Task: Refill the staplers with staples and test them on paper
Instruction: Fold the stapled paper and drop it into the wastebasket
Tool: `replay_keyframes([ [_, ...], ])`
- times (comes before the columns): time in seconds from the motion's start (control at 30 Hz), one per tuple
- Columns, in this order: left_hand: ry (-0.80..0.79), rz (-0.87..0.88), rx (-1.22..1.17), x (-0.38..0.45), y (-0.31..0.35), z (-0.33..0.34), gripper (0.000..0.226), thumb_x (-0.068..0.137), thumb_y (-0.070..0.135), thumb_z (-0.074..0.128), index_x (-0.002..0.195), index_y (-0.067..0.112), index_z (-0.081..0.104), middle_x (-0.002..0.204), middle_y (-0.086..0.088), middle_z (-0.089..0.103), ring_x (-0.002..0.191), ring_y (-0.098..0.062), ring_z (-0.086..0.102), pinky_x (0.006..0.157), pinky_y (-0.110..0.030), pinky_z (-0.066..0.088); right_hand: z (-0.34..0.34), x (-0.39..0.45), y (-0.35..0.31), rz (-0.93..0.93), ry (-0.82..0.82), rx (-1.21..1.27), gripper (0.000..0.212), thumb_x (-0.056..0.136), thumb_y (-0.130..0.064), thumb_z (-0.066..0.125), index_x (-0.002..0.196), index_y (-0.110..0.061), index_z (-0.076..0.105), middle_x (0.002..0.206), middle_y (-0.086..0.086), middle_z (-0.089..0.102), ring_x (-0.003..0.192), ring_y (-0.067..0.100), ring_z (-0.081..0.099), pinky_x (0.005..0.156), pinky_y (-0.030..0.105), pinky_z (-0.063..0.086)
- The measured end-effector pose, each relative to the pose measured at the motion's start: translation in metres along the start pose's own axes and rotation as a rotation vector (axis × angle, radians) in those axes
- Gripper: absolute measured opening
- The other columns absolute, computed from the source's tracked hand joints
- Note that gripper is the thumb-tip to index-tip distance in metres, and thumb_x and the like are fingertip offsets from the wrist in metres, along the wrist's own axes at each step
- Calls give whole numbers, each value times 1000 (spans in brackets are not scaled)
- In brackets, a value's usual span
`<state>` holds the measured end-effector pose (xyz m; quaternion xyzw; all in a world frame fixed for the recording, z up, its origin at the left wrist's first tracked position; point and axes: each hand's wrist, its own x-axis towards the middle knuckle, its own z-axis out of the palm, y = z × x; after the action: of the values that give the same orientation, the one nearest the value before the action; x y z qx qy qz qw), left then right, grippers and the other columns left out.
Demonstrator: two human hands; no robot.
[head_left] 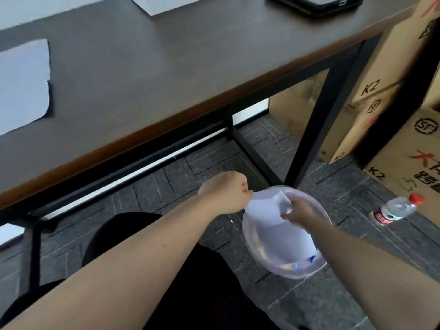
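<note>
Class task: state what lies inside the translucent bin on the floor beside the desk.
White paper, gripped by both hands, fills most of the bin. Small blue and pale scraps show at the bottom; anything beneath the paper is hidden.

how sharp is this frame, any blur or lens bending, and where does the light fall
Head view: soft throughout, smeared most on the cardboard boxes at the right edge; the wide lens bows the table edge; both hands, left hand and right hand gripping the paper, sit in dim light; bright strips show under the table.

Dark brown bench [147, 75] on black metal legs beyond the hands; grey carpet tiles [321, 303] beneath; stacked cardboard boxes [385, 75] far right; plastic water bottle [394, 209] lying right of them.
</note>
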<state>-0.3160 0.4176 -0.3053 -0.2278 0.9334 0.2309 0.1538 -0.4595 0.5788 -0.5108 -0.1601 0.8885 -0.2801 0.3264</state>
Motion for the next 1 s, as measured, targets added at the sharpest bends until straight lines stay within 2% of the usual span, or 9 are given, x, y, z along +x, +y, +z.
replay_keyframes([
  [0.13, -11, -13, -4, 13, 3, 5, 33, 91, 36, 51, 62, 23, 43, 69, 5, 48, 76, -25, 52, 70, -32, 42, -5, -10, -18, 38, 75, -45, 78, 75, -17, 74, 141, -11, 34, 128, 19, 58, 115, 34, 56, 85, 36, 43],
  [0.2, -3, -6, -4, 15, 6, 7, 33, 90, 38, 52, 62, 24, 43, 73, 4, 51, 79, -26, 54, 71, -32, 42, -8, -12, -23, 60, 92, -39, 85, 77, -21, 74, 145, -13, 24, 129, 18, 57, 111, 35, 58, 78, 35, 44],
  [0.3, 10, 15, 2, 10, 17, 5, 28, 90, 40, 52, 66, 25, 47, 86, 2, 57, 85, -25, 57, 74, -32, 44, -22, -22, -34, 23, 172, -160, 74, 82, -28, 69, 143, -14, 29, 133, 16, 54, 116, 35, 55, 85, 41, 49],
  [0.37, 27, 47, -4, 3, 25, -2, 23, 90, 39, 53, 74, 22, 52, 88, 1, 58, 84, -24, 56, 72, -31, 43, -33, -33, -46, -75, 208, -225, 46, 85, -28, 63, 127, -12, 52, 126, 14, 59, 114, 33, 55, 88, 39, 48],
  [0.43, 60, 82, -15, -5, 35, -13, 23, 91, 36, 52, 78, 17, 54, 86, -2, 59, 83, -25, 56, 70, -30, 42, -48, -54, -66, -166, 229, -235, 21, 88, -27, 58, 100, -13, 67, 106, 9, 68, 97, 30, 62, 79, 36, 51],
  [0.53, 140, 147, -10, -24, 52, -36, 27, 91, 34, 53, 69, 20, 48, 80, -1, 56, 79, -24, 53, 67, -29, 40, -76, -96, -107, -315, 214, -317, 29, 89, -21, 49, 61, -21, 57, 67, -2, 60, 68, 24, 55, 66, 35, 49],
  [0.7, 344, 266, -46, -70, 82, -87, 24, 90, 29, 54, 68, 21, 49, 74, 3, 53, 76, -20, 51, 66, -28, 37, -137, -185, -176, -706, 289, -380, 15, 89, -22, 56, 87, -15, 69, 83, -2, 68, 73, 11, 56, 67, 15, 45],
  [0.87, 551, 266, -129, -118, 79, -145, 19, 88, 27, 53, 69, 25, 52, 73, 8, 56, 80, -20, 54, 65, -27, 38, -172, -240, -246, -882, 457, -361, 20, 85, -22, 60, 74, -8, 69, 68, -1, 63, 67, 15, 52, 66, 24, 39],
  [1.0, 684, 145, -98, -147, 45, -182, 9, 85, 31, 53, 76, 29, 56, 88, 6, 64, 87, -21, 59, 74, -31, 49, -167, -256, -311, -988, 408, -368, 19, 86, -25, 61, 90, -11, 72, 88, 4, 71, 84, 18, 62, 78, 30, 48],
])
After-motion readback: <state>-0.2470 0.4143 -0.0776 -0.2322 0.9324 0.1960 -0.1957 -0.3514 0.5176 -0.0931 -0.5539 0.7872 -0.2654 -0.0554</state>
